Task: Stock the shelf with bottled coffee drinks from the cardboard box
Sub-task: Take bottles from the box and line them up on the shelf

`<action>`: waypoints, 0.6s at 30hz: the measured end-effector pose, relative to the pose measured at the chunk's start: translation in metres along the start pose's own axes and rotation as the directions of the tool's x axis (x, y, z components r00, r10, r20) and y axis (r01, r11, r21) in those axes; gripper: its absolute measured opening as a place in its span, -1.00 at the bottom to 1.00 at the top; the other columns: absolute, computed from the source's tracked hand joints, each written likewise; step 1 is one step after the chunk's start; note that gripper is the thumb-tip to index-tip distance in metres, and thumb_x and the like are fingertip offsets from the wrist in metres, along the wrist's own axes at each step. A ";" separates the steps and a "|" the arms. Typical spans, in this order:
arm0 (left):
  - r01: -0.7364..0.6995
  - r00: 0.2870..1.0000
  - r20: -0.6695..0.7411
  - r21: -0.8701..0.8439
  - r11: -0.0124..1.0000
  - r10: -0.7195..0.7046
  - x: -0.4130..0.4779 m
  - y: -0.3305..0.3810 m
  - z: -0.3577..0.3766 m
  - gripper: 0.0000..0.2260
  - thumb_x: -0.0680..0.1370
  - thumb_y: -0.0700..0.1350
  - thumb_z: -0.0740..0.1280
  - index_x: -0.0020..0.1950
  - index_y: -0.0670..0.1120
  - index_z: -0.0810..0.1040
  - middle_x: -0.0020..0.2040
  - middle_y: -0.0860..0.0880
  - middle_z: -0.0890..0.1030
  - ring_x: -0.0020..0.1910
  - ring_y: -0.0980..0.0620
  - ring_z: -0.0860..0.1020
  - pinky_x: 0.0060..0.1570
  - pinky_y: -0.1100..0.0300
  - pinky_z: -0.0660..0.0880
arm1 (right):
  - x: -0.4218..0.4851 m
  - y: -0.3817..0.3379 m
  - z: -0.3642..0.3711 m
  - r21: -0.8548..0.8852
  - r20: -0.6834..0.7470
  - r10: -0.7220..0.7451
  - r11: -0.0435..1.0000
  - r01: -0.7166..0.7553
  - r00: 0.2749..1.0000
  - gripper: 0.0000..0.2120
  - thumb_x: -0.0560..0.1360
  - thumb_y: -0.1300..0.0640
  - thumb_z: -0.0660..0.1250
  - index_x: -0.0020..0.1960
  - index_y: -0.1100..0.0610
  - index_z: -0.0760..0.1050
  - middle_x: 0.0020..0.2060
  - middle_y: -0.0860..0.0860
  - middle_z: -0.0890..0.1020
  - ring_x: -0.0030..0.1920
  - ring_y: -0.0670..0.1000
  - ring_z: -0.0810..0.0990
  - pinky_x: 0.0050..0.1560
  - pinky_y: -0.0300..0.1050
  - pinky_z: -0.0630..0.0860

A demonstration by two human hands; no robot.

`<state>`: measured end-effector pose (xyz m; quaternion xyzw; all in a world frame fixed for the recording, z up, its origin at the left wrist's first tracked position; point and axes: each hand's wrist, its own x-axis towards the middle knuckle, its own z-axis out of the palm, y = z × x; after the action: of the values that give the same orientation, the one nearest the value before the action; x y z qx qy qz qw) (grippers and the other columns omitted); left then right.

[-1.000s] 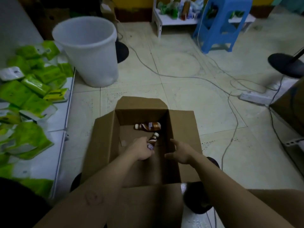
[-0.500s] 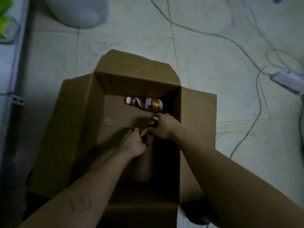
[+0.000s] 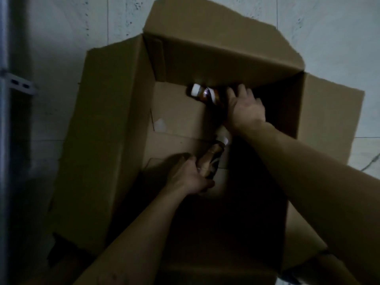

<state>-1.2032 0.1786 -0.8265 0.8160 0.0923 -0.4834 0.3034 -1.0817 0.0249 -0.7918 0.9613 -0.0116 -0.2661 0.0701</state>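
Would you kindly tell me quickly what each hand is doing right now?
Left hand: holds the near bottle.
Right hand: lies on the far bottle; a grip cannot be told.

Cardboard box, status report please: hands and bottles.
Left hand grips near coffee bottle. Right hand over far coffee bottle, grip unclear. Cardboard box flaps open.

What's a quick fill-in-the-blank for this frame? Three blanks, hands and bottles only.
1. The left hand grips a bottle whose cap is ____.
2. The right hand rests on the other bottle, which lies on its side against the ____ wall.
3. The cardboard box shows ____ bottles in all.
Missing words: white; far; two.
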 end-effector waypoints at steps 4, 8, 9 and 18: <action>0.045 0.996 -0.059 -0.266 0.963 -0.063 -0.018 -0.010 -0.003 -0.54 0.25 0.15 0.53 0.05 0.07 0.49 -0.01 0.02 0.58 -0.13 0.05 0.56 -0.30 0.20 0.45 | -0.004 -0.007 0.000 0.027 0.081 0.130 0.991 -0.133 0.988 -0.45 0.50 0.08 0.34 0.42 0.13 0.25 0.32 0.17 0.36 0.30 0.18 0.38 0.16 0.07 0.43; 0.040 0.968 -0.200 -0.476 0.879 -0.152 -0.031 -0.007 -0.014 -0.61 0.26 0.11 0.54 -0.01 0.02 0.54 -0.07 0.02 0.64 -0.21 0.10 0.60 -0.24 0.23 0.51 | -0.029 -0.009 0.007 0.136 0.313 0.221 0.952 -0.274 0.924 -0.47 0.35 0.05 0.52 0.24 0.16 0.44 0.04 0.09 0.56 0.05 0.09 0.59 -0.02 -0.08 0.55; 0.059 0.965 -0.196 -0.490 0.870 -0.176 -0.033 -0.006 -0.018 -0.60 0.26 0.10 0.54 0.01 0.01 0.54 -0.06 0.01 0.64 -0.16 0.05 0.60 -0.15 0.18 0.53 | -0.039 -0.010 0.012 0.157 0.341 0.237 0.940 -0.304 0.910 -0.45 0.33 0.05 0.54 0.23 0.17 0.44 0.00 0.08 0.56 0.02 0.08 0.59 -0.06 -0.09 0.54; 0.057 0.980 -0.141 -0.460 0.886 -0.137 -0.098 -0.008 -0.051 -0.49 0.13 0.11 0.53 0.01 0.08 0.46 -0.03 0.05 0.60 -0.05 0.01 0.57 0.07 -0.05 0.50 | -0.116 -0.008 0.032 0.568 0.441 0.270 0.654 -0.499 0.856 -0.37 0.29 -0.05 0.56 0.27 0.10 0.42 0.05 0.09 0.60 -0.07 0.09 0.64 -0.02 0.06 0.61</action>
<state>-1.2197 0.2293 -0.7295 0.7552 0.2688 -0.3918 0.4516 -1.1973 0.0359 -0.7608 0.8402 -0.3228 -0.3738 -0.2241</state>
